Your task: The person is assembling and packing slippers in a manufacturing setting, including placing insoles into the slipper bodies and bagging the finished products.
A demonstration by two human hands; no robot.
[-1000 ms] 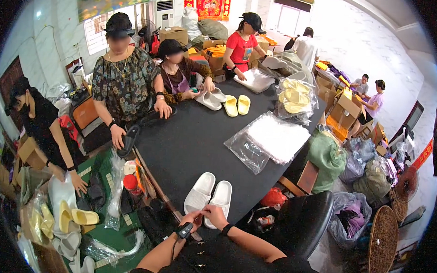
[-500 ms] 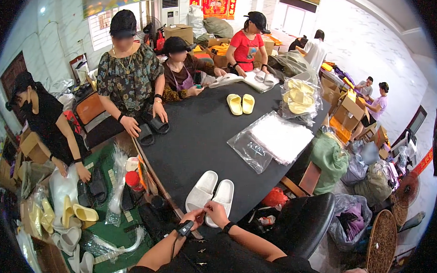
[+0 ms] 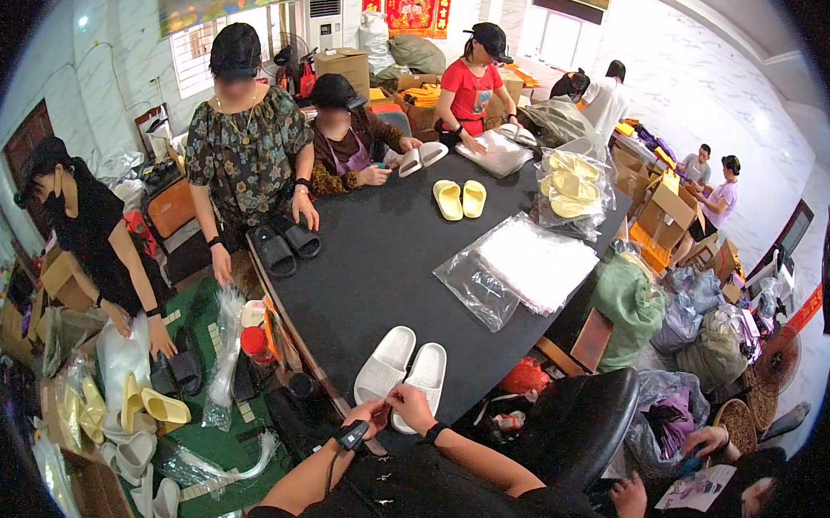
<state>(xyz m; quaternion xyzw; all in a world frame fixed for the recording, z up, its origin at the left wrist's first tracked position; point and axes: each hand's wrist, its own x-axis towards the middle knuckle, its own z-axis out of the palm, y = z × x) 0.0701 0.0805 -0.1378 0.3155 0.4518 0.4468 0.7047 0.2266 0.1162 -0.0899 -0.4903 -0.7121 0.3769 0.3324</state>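
Head view is showing me white slippers lying at the black table's near end, just ahead of the worker's hands, their long axes running away from the body and slanting slightly right. The right hand is coming nearer, overlapping one slipper in view; whether it is touching, I can't tell. The left hand is hanging by the table's near edge. Their fingertips are meeting; I can't tell whether they are pinching anything. At the table's far right, a clear bag is holding yellow slippers; right of the table, a plastic bag is holding something purple.
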